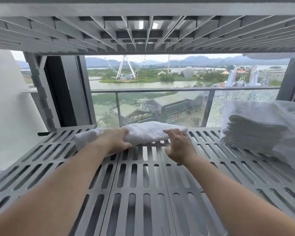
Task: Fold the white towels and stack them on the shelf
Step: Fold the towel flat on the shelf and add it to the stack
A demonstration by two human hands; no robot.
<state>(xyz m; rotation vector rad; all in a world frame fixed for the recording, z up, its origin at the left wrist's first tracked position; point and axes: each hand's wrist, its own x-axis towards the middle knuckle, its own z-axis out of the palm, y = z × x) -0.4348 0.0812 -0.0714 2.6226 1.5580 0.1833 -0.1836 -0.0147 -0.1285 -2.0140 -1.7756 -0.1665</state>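
A folded white towel [143, 132] lies flat near the back edge of the grey slotted shelf [136, 181]. My left hand [114, 142] rests on the towel's left front part, fingers curled over its edge. My right hand [179, 147] touches the towel's right front edge with fingers spread and loosely bent. A stack of folded white towels [252, 128] stands on the right side of the same shelf.
Another grey slotted shelf [143, 31] hangs low overhead. Behind the shelf are a dark window frame [65, 92], a glass balcony rail [160, 90] and an outdoor view. A white wall [5, 108] is at the left.
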